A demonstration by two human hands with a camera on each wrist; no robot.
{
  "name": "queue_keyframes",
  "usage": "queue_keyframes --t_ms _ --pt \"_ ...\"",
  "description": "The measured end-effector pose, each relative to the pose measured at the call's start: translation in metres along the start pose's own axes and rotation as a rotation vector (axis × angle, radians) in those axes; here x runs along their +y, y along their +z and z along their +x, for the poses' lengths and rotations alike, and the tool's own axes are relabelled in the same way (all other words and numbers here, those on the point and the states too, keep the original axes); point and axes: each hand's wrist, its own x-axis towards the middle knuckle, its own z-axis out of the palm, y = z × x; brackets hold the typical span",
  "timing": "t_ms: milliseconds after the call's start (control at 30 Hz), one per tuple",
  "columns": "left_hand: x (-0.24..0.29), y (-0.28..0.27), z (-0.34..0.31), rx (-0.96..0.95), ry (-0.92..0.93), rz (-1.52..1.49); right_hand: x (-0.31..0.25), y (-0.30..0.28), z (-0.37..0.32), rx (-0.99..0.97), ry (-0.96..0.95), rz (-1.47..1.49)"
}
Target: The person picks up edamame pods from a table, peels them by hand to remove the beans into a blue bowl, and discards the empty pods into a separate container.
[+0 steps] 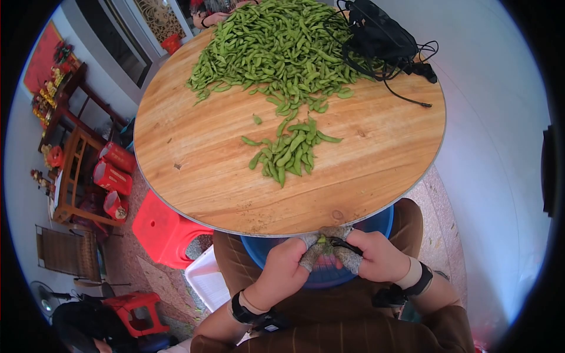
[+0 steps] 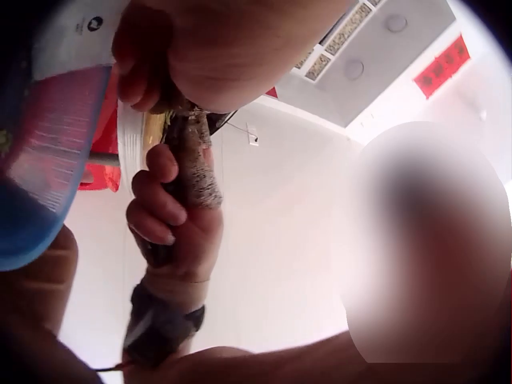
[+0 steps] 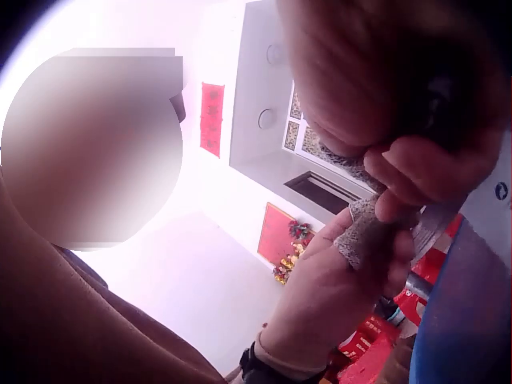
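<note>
Both hands meet over a blue basin (image 1: 253,253) just below the table's near edge, with grey speckled coverings on some fingers. My left hand (image 1: 281,269) pinches a small green soybean pod (image 1: 322,239) at its fingertips. Curled fingers of my right hand (image 1: 381,257) hold a slim black curved tool (image 1: 344,244) against the pod; its working end is hidden between the fingers. In the right wrist view the left hand (image 3: 308,296) shows under the right one, fingertips close together. A small heap of green pods (image 1: 288,154) lies on the table ahead.
The round wooden table (image 1: 200,170) carries a large pile of pods (image 1: 271,50) and a black bag with cables (image 1: 382,35) at its far side. A red stool (image 1: 162,229) and a white basket (image 1: 207,276) stand at the left. Another person's hand (image 1: 215,19) is beyond the pile.
</note>
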Motion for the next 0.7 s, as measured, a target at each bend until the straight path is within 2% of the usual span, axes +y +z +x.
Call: queue_keyframes --t_ms 67,133,200,267,300,333,367,400,433,500,533,567,600,633,700 --pt "-0.001 0.002 0.001 0.133 0.242 0.452 0.004 0.0 0.001 -0.025 0.022 0.043" --pt "-0.001 0.002 -0.001 0.118 0.25 0.46 0.006 0.001 0.0 -0.051 0.046 0.088" --pt "0.001 0.0 -0.004 0.103 0.257 0.467 0.008 0.002 0.0 -0.1 0.22 0.378" --pt "0.003 -0.005 -0.008 -0.165 -0.351 -0.561 0.012 0.007 -0.004 -0.114 0.194 0.467" --pt "0.0 -0.004 -0.009 -0.166 -0.354 -0.561 0.015 0.009 -0.006 -0.128 0.165 0.555" --pt "-0.007 -0.003 -0.009 -0.266 -0.433 -1.002 0.021 0.011 -0.005 -0.129 0.168 0.557" --pt "-0.014 -0.001 -0.009 -0.362 -0.503 -1.445 0.028 0.013 -0.003 -0.032 -0.091 0.096" --pt "-0.02 0.003 -0.009 -0.358 -0.507 -1.448 0.033 0.014 -0.002 0.064 -0.345 -0.366" --pt "-0.026 0.008 -0.01 -0.327 -0.564 -1.478 0.032 0.013 -0.004 0.062 -0.342 -0.362" --pt "-0.032 0.01 -0.01 -0.295 -0.624 -1.509 0.027 0.008 -0.006 -0.009 -0.214 -0.633" --pt "-0.034 0.01 -0.01 -0.201 -0.663 -1.362 0.03 0.011 -0.007 -0.013 -0.211 -0.632" --pt "-0.034 0.01 -0.01 -0.112 -0.697 -1.212 0.036 0.018 -0.008 0.06 -0.123 -0.464" --pt "-0.034 0.009 -0.009 -0.113 -0.696 -1.214 0.04 0.021 -0.008 0.134 -0.037 -0.297" --pt "-0.033 0.007 -0.008 -0.157 -0.671 -1.185 0.039 0.021 -0.007 0.132 -0.035 -0.3" --pt "-0.03 0.007 -0.008 -0.202 -0.644 -1.159 0.038 0.021 -0.004 0.181 -0.042 -0.079"
